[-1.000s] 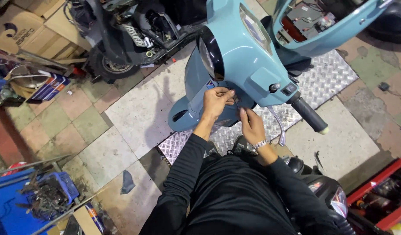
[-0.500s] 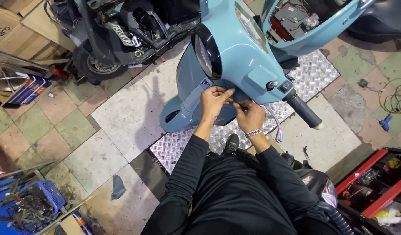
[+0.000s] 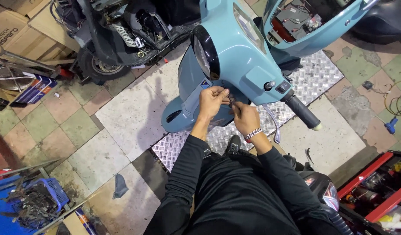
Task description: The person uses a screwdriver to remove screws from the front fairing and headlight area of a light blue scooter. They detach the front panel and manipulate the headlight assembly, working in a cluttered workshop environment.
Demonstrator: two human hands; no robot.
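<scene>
Cable [image 3: 231, 102], thin and dark, was the item in hand, pinched between both hands just under the headset of the blue scooter [image 3: 235, 52]. The pictures did not show where either end of it ran.

Nearest the camera, the person's black sleeves [image 3: 235, 191] reached forward over a tread plate [image 3: 183, 146] on which the scooter stood. The right hand [image 3: 246, 118], with a metal bracelet [image 3: 253, 134] at the wrist, was closed, thumb and fingers clamped on the lower part of the cable. The left hand [image 3: 212, 101] sat just above and to the left, fingers drawn together on its upper part, touching the scooter's front panel. The two hands were close together, with the cable spanning the short gap between them.

Judgement: the work appeared to be fine fitting at the headset. It would be done well by keeping the lower grip steady, guiding only with the upper fingertips, and avoiding a sharp bend in the cable. The brake lever [image 3: 271, 123] hung just right of the right hand and could snag it.

Farther off, the headlamp [image 3: 206, 53] sat above the hands, the right grip [image 3: 302, 112] projected to the right, and a dark stripped scooter [image 3: 118, 35] stood beyond on the tiles.
</scene>
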